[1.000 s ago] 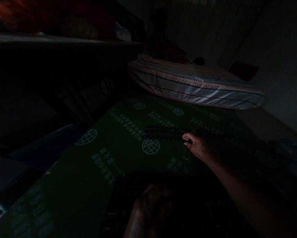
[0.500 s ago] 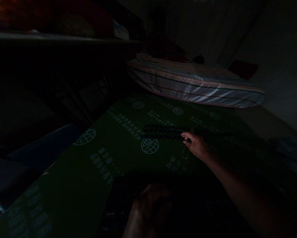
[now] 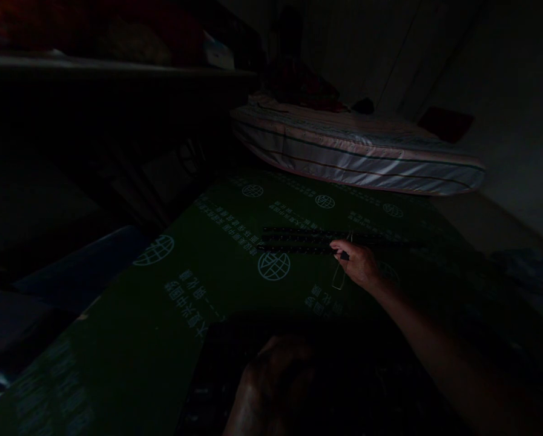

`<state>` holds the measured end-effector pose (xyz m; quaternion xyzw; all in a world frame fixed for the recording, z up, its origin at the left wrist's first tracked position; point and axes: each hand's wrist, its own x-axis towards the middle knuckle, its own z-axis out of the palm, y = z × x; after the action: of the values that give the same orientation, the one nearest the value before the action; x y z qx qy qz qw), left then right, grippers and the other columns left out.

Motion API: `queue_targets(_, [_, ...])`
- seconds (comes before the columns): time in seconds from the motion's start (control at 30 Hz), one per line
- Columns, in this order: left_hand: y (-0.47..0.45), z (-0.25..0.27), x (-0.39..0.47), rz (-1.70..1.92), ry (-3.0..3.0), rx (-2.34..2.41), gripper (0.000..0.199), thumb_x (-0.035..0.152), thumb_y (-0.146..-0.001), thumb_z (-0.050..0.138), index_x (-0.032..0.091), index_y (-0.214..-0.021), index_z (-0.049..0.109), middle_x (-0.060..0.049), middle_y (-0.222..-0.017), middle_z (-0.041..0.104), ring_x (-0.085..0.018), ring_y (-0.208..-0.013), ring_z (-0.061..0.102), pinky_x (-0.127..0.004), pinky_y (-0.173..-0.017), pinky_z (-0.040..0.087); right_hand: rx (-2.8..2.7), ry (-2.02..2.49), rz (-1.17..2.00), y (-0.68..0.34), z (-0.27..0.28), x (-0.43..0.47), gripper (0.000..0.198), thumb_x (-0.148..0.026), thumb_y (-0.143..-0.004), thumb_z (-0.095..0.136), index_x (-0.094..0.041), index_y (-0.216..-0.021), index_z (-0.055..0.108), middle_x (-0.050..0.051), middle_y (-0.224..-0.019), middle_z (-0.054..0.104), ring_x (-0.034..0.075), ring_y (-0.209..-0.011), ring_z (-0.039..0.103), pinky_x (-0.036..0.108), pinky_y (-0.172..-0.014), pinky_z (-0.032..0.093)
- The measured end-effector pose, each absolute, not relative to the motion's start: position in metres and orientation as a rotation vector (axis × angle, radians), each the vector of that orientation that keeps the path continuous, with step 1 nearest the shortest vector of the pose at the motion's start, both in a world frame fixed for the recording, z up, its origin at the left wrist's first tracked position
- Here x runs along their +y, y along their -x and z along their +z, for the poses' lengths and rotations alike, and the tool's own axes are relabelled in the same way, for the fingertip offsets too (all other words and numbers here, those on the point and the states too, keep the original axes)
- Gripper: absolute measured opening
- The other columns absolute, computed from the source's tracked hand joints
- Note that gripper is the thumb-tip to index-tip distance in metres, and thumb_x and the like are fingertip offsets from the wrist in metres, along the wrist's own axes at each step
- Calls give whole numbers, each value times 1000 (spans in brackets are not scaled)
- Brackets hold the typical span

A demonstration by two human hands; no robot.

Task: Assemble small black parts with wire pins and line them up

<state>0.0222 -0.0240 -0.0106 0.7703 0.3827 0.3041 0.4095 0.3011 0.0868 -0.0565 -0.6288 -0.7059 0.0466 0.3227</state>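
Several long, thin black strips with small white specks (image 3: 293, 249) lie side by side across the green board (image 3: 235, 284). My right hand (image 3: 355, 261) is closed at their right part, thumb and fingers pinched on the nearest strip. A thin pale loop (image 3: 339, 278) hangs below those fingers, and a bit of it sticks up above the hand. Close to me, my left hand (image 3: 273, 369) is curled over a black item (image 3: 207, 363), which is too dark to name. Its fingertips are lost in shadow.
A striped mattress (image 3: 357, 151) lies across the board's far end. On the left a shelf (image 3: 117, 65) bears dim objects, with a blue item (image 3: 80, 260) below it. Crumpled cloth or plastic (image 3: 525, 272) lies at the right. The room is very dark.
Almost nothing differs. The right fingers have shifted slightly on the strips, and a dark piece now shows between thumb and fingers. The left hand stays in place.
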Motion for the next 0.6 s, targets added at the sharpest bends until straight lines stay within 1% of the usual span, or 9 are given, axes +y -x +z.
queue_targets(0.17, [-26, -12, -21, 795, -1920, 992, 14, 28, -82, 54, 22, -90, 65, -2, -91, 67, -14, -79, 65, -26, -70, 56, -1858, 1645, 148, -305, -61, 88, 32, -10, -74, 55, -27, -100, 62, 0, -93, 70, 16, -79, 66, 30, -76, 53])
queue_targets(0.4, [-26, -7, -21, 820, -1910, 1012, 16, 22, -78, 55, 25, -88, 67, 0, -91, 69, -14, -80, 66, -22, -71, 56, -1852, 1631, 145, -304, -60, 86, 32, -10, -74, 54, -27, -99, 62, -1, -88, 71, 15, -78, 67, 28, -74, 53])
queue_targets(0.6, [-27, -8, -21, 821, -1909, 1016, 15, 20, -77, 57, 25, -87, 67, 0, -90, 69, -14, -81, 66, -22, -72, 56, -1789, 1603, 153, -304, -57, 83, 28, -10, -73, 53, -24, -96, 63, 1, -88, 71, 16, -76, 67, 29, -73, 53])
